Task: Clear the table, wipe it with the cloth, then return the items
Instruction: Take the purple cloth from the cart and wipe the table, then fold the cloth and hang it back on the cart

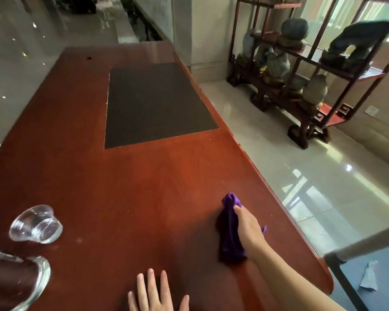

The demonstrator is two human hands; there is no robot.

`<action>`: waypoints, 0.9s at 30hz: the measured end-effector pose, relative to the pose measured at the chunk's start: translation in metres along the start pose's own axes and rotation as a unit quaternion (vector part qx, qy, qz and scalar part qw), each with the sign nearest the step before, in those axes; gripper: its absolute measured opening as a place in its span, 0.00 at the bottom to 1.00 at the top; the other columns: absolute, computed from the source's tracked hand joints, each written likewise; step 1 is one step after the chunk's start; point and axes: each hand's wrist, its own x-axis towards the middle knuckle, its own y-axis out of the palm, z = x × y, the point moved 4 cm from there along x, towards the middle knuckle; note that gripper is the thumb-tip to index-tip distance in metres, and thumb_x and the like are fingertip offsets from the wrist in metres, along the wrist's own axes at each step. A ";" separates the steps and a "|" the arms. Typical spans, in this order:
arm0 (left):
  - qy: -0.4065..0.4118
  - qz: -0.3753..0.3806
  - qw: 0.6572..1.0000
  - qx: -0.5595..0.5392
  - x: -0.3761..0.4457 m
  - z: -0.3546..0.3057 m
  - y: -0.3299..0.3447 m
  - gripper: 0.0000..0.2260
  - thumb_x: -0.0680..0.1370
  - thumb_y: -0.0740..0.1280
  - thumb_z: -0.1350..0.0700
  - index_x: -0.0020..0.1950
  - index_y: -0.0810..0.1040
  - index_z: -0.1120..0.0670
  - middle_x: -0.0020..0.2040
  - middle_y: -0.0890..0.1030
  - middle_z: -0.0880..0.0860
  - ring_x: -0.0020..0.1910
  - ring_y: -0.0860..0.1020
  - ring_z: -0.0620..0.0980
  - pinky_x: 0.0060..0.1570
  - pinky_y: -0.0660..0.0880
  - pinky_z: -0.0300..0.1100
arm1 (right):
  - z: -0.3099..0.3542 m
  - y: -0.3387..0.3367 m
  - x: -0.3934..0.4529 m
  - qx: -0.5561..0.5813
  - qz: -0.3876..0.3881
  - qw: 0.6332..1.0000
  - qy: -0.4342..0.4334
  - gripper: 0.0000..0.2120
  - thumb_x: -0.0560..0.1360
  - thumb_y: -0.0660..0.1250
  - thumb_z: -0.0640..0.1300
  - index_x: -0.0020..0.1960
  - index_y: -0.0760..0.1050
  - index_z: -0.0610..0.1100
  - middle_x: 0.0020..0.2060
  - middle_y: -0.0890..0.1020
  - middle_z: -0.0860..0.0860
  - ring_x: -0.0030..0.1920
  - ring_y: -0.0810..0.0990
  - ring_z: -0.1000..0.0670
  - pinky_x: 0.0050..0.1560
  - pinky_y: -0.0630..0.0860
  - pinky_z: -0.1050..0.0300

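A long reddish wooden table (126, 176) fills the view. My right hand (248, 225) grips a bunched purple cloth (230, 234) and presses it onto the table near the right edge. My left hand (156, 292) lies flat on the table at the bottom edge of the view, fingers spread and holding nothing. A small clear glass (35, 224) stands at the near left. A larger clear glass vessel (16, 281) sits at the bottom left corner, partly cut off.
A dark rectangular mat (154, 104) is set into the table's far half. A wooden shelf with ornamental stones (301, 70) stands on the tiled floor to the right. A grey surface with a crumpled tissue (369, 277) lies at the bottom right.
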 end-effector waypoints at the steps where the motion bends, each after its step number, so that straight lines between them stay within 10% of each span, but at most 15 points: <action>1: 0.004 0.041 0.999 -0.027 0.005 -0.004 -0.008 0.32 0.69 0.58 0.35 0.54 0.84 0.59 0.57 0.81 0.65 0.65 0.70 0.65 0.55 0.70 0.68 | 0.005 -0.003 -0.003 0.085 -0.007 0.995 0.051 0.12 0.82 0.57 0.52 0.57 0.78 0.52 0.47 0.84 0.55 0.54 0.82 0.49 0.58 0.67 0.59; 2: 0.023 0.052 0.997 -0.056 0.011 -0.012 -0.018 0.32 0.65 0.61 0.36 0.53 0.85 0.59 0.56 0.82 0.65 0.62 0.74 0.66 0.52 0.73 0.68 | 0.008 -0.006 -0.005 0.174 -0.010 0.980 0.094 0.12 0.80 0.60 0.53 0.55 0.79 0.49 0.40 0.86 0.53 0.44 0.84 0.48 0.31 0.76 0.57; 5: 0.091 0.112 0.960 -0.240 0.036 -0.044 -0.058 0.30 0.68 0.73 0.41 0.65 0.78 0.55 0.66 0.76 0.55 0.65 0.76 0.57 0.59 0.75 0.49 | 0.018 -0.015 -0.017 0.335 -0.017 0.933 0.133 0.14 0.76 0.66 0.52 0.54 0.80 0.44 0.37 0.86 0.45 0.39 0.83 0.43 0.42 0.78 0.50; 8: 0.090 0.161 0.888 -0.421 0.063 -0.075 -0.096 0.32 0.73 0.69 0.39 0.74 0.65 0.46 0.70 0.66 0.40 0.70 0.65 0.36 0.63 0.55 0.22 | 0.023 -0.022 -0.032 0.396 0.010 0.906 0.150 0.20 0.77 0.64 0.54 0.61 0.79 0.42 0.48 0.85 0.42 0.49 0.82 0.40 0.52 0.77 0.46; 13: 0.175 0.161 0.850 -0.471 0.089 -0.118 -0.150 0.33 0.70 0.63 0.32 0.70 0.71 0.48 0.65 0.69 0.37 0.64 0.66 0.31 0.61 0.57 0.21 | 0.036 -0.032 -0.064 0.476 0.066 0.868 0.127 0.23 0.80 0.60 0.54 0.63 0.77 0.38 0.52 0.84 0.40 0.50 0.82 0.39 0.56 0.77 0.44; 19: 0.162 0.145 0.816 -0.535 0.085 -0.144 -0.172 0.05 0.78 0.68 0.52 0.49 0.81 0.42 0.47 0.82 0.41 0.50 0.79 0.38 0.51 0.73 0.36 | 0.044 -0.063 -0.098 0.534 0.132 0.830 0.089 0.26 0.75 0.66 0.58 0.61 0.79 0.38 0.55 0.82 0.40 0.55 0.80 0.40 0.61 0.73 0.44; 27: 0.265 0.202 0.777 -0.534 0.100 -0.199 -0.238 0.04 0.82 0.59 0.50 0.51 0.73 0.42 0.41 0.81 0.44 0.41 0.78 0.42 0.44 0.75 0.44 | 0.012 -0.130 -0.128 0.410 0.175 0.895 0.011 0.31 0.63 0.77 0.43 0.64 0.76 0.38 0.57 0.81 0.34 0.52 0.83 0.34 0.48 0.80 0.41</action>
